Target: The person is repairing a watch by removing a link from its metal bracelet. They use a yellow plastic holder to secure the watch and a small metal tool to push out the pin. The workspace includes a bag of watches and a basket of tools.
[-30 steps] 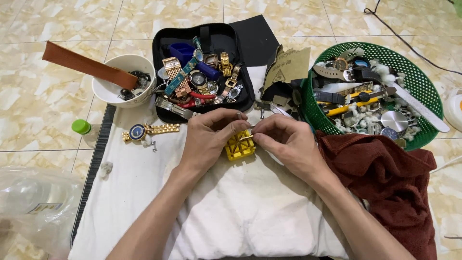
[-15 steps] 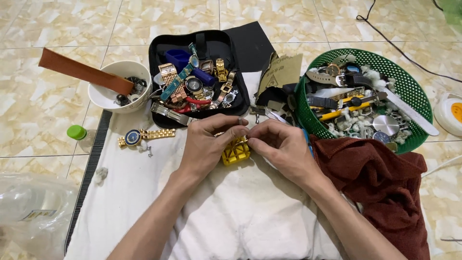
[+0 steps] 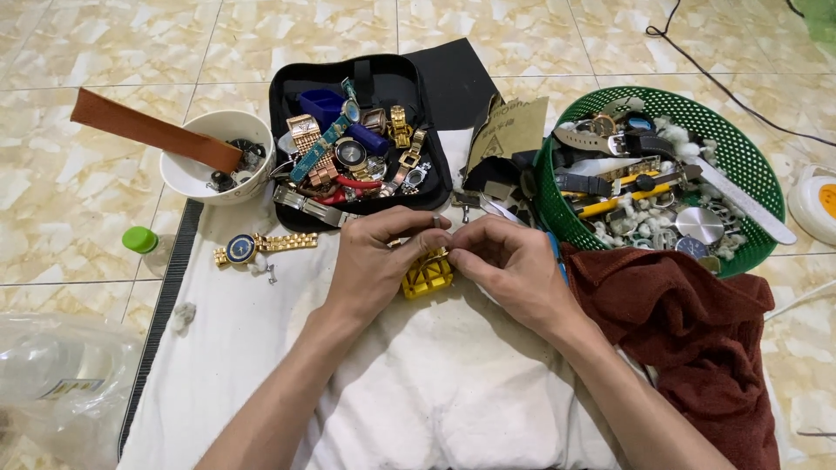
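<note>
A small yellow plastic holder block [image 3: 427,277] rests on a white cloth [image 3: 392,409]. My left hand [image 3: 376,261] and my right hand [image 3: 509,270] meet over its top, fingertips pinched together on a small part that the fingers hide. A ring shows on a left finger. A gold watch with a blue dial [image 3: 252,247] lies on the cloth to the left of my left hand.
A black tray [image 3: 440,130] full of watches sits behind the hands. A white bowl [image 3: 196,178] with a brown strap stands at the left, a green basket [image 3: 749,165] of tools and parts at the right. A dark red cloth [image 3: 697,339] lies below the basket.
Both hands stay on the yellow block, with fingertips drawn closer together over it. The view has shifted slightly.
</note>
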